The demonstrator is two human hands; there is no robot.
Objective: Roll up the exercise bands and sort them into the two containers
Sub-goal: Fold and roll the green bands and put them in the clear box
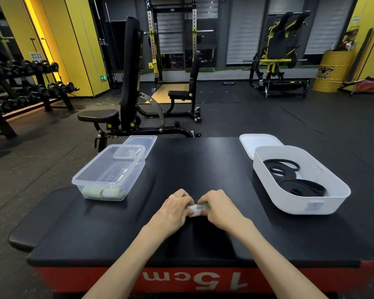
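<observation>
The left hand point(175, 209) and right hand point(220, 209) have fingers clamped on a pale roll point(195, 209) in the middle of the tabletop point(192, 165). Two rolls point(112, 192) lie in the clear box point(89, 164), black bands point(300, 186) in the white bin point(289, 201)

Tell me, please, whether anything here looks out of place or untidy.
Only the black bands in the white bin: they lie in loose, sprawling coils, unlike the tight pale rolls in the clear box. The left hand and right hand pinch a third roll.
</observation>
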